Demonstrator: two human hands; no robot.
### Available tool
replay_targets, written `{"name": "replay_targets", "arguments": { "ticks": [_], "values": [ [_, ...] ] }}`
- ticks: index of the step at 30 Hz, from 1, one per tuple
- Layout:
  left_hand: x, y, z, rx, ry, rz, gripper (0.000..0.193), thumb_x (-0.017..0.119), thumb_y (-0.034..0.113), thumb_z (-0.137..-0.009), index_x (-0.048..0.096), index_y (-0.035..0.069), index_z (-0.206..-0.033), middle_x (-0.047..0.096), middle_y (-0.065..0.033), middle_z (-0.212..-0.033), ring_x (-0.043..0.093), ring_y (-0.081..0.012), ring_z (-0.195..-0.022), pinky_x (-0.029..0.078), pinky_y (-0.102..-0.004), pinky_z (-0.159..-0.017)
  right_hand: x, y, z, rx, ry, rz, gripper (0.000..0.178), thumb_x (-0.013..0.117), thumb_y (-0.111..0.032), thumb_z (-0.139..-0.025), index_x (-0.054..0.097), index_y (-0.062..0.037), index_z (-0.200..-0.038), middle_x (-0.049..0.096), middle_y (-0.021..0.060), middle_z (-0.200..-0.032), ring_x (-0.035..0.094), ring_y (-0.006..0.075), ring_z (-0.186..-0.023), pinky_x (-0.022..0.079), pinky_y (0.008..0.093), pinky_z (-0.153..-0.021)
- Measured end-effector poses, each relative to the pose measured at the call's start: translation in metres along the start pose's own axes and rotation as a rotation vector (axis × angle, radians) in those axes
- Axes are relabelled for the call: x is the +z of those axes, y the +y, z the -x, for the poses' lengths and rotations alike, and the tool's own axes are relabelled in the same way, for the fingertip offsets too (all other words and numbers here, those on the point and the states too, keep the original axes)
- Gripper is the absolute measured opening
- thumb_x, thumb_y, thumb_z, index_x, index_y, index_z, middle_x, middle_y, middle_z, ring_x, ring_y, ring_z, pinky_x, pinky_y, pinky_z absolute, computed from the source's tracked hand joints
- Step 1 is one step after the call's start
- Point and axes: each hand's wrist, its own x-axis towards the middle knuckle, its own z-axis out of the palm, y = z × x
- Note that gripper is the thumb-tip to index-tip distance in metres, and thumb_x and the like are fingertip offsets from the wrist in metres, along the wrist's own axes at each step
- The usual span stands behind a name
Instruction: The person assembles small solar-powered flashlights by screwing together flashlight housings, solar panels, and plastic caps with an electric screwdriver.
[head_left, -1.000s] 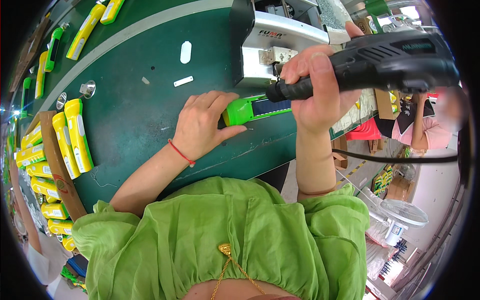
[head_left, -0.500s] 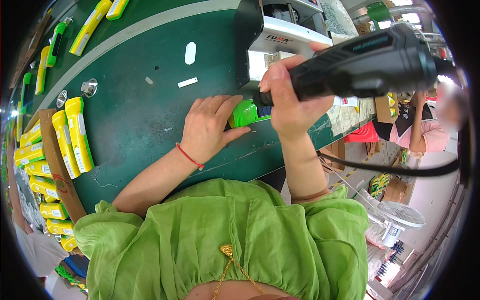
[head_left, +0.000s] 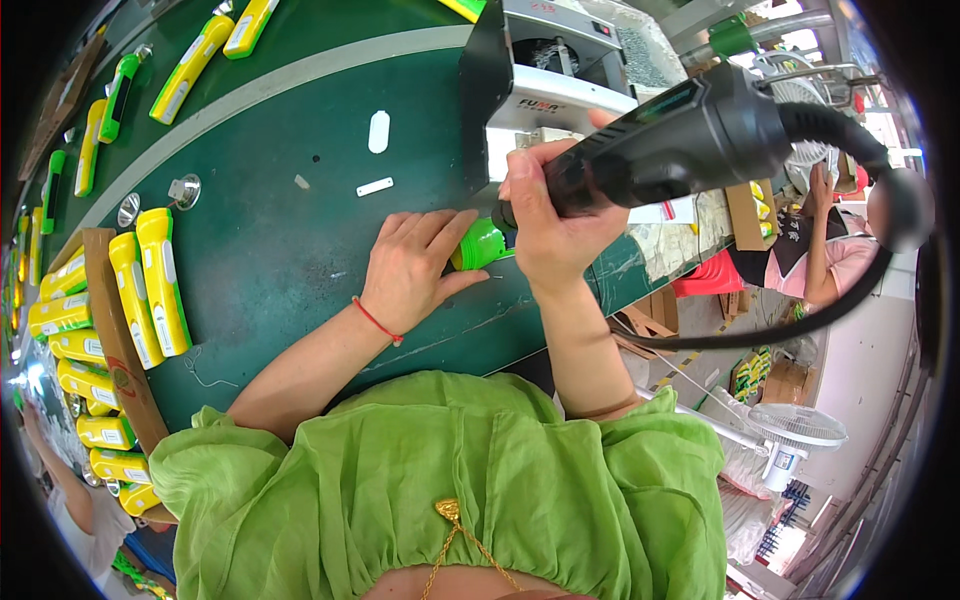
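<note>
My right hand [head_left: 560, 225] is wrapped round a black electric screwdriver [head_left: 675, 150], held slanting with its cord end up to the right. The tip of the screwdriver points down at a green and yellow flashlight [head_left: 480, 246] lying on the table. Closed on the head end of that flashlight is my left hand [head_left: 412, 262], with the thumb on its near side and the fingers over the far side. My right hand and the tool hide much of the flashlight's body, and the exact contact of the bit cannot be seen.
A grey and black screw-feeder machine [head_left: 565, 92] stands just beyond my right hand. On the green table [head_left: 290, 260] lie a white oval plate [head_left: 378, 131], a white strip [head_left: 375, 187] and reflector cups [head_left: 186, 190]. A cardboard box [head_left: 120, 350] holds several flashlights at left. A co-worker [head_left: 820, 250] sits at right.
The screwdriver's rear end has swung left, with my right hand shifting slightly left, and more of its cord shows. My left hand keeps its grip on the flashlight. The whole view has shifted slightly.
</note>
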Motion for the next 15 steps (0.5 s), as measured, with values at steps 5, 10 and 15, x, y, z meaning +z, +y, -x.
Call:
{"name": "replay_targets", "arguments": {
  "ticks": [5,10,15],
  "values": [
    [-0.008,-0.004,0.000,0.050,0.005,0.032,0.058,0.082,0.029,-0.066,0.062,0.006,-0.116,0.065,-0.0090,-0.111,0.062,-0.0256,-0.094,0.046,-0.0377,-0.083,-0.020,-0.010,-0.008,-0.023,0.040,-0.270,0.066,0.064,0.006,-0.082,0.027,0.0033,-0.137,0.062,0.0086,-0.077,0.059,0.0136,-0.062,0.050,0.0270,-0.057],
    [-0.017,-0.011,-0.007,-0.021,0.007,0.079,0.051,0.081,0.020,-0.066,0.063,0.009,-0.113,0.065,-0.0070,-0.113,0.062,-0.0261,-0.095,0.046,-0.0349,-0.085,-0.056,-0.031,-0.055,-0.198,0.150,-0.090,0.061,0.056,-0.008,-0.089,0.024,0.0000,-0.140,0.057,0.0112,-0.070,0.056,0.0189,-0.056,0.051,0.0343,-0.054],
    [-0.019,-0.012,-0.009,-0.068,-0.054,0.089,0.051,0.080,0.019,-0.068,0.061,0.010,-0.114,0.064,-0.0060,-0.110,0.061,-0.0246,-0.096,0.045,-0.0350,-0.085,-0.047,-0.008,-0.061,-0.288,-0.002,-0.007,0.060,0.056,-0.002,-0.087,0.025,0.0063,-0.137,0.057,0.0120,-0.068,0.055,0.0180,-0.055,0.050,0.0329,-0.055]
  ]
}}
